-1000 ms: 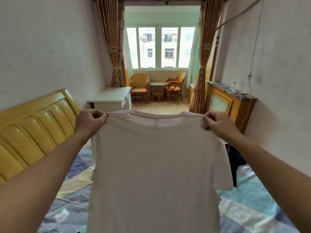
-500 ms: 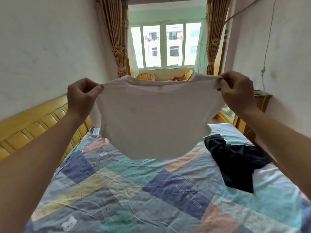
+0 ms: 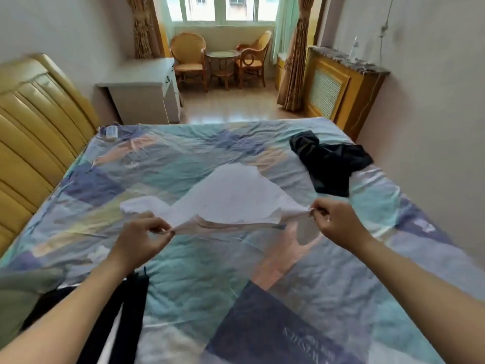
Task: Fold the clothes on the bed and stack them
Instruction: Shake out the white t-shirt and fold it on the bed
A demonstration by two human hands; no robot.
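White cotton, thin enough that the bedspread shows through it: a short-sleeved white T-shirt point(image 3: 231, 195) is being laid out on the patchwork bedspread of blue, teal and peach point(image 3: 262, 298) that covers the bed. Its far part already rests on the cover, somewhat bunched, while the near edge is stretched in the air between the two hands.

The left hand point(image 3: 139, 240) has its fingers point(image 3: 157, 228) curled in, thumb and forefinger pinching the shirt's left shoulder corner. The right hand point(image 3: 338, 222) does the same at the other corner, its fingers point(image 3: 319, 210) closed in a tight pinch on the cloth, one sleeve hanging just below it.

To my eye this is the spreading step, before any fold is made. Next the near edge wants lowering flat, with a light pull to take out the wrinkles farther up, and only then can the sides be turned in.

A crumpled black garment point(image 3: 330, 164) lies well apart at the far right of the bed, unfolded. More dark clothing point(image 3: 126, 311) lies at the near left under the left forearm, beside a grey-green cloth point(image 3: 23, 292); whether these are folded I cannot tell. So most of the job looks still ahead.
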